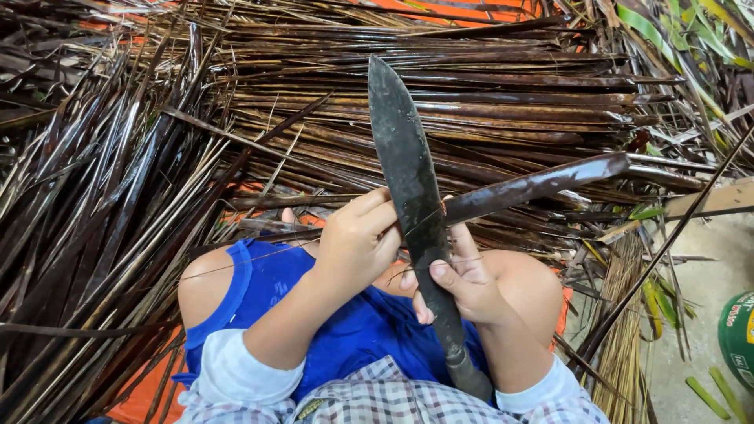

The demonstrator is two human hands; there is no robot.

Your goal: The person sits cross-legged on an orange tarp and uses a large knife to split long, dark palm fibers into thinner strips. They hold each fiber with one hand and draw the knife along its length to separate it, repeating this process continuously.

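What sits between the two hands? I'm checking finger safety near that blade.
In the head view, the dark knife blade stands upright between the left hand and right hand, touching both.

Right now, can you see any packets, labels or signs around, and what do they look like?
Green round container: at the right edge on the grey ground, cut off by the frame, with a red, white and yellow printed label.
Brown flat board or card: right side, among the dry leaf strips; no print visible.
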